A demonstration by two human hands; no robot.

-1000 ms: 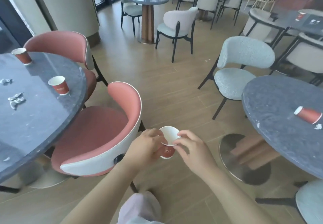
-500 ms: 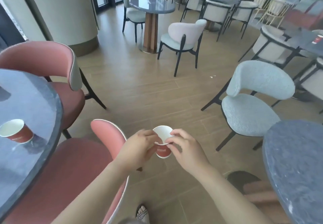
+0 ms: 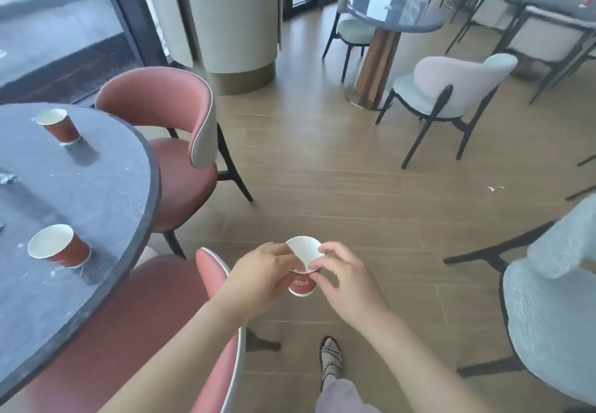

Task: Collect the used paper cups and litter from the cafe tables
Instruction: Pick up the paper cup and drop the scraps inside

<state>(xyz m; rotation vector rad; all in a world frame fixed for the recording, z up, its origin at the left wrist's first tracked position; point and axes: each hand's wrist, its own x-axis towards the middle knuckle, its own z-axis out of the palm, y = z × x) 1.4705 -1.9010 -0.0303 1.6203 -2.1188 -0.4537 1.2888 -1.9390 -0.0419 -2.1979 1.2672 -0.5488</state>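
Two hands meet on one red paper cup at waist height, out over the wooden floor. The left hand (image 3: 261,274) wraps its side and the right hand (image 3: 342,280) pinches the rim with thumb and fingertips. That held cup (image 3: 303,286) stands mouth up. Its white lining looks folded or doubled at the top, and from where I stand I cannot tell whether a second cup sits nested inside it.

Everything left to collect lies off to the person's left. Just beside the left forearm, the curved back of a pink chair (image 3: 214,270) stands between the hands and the round dark surface (image 3: 142,186).

On that surface, near its edge, a near cup (image 3: 59,248) stands upright on its base with its mouth open. A far cup (image 3: 59,125) stands well beyond it, toward the window side. A crumpled scrap of litter (image 3: 6,177) lies at the far left between the two cups.

The left hand is plainly the closer one to the near cup. I would guess the reach goes sideways across the chair back, then down over the rim, while the right hand carries what is already gathered.
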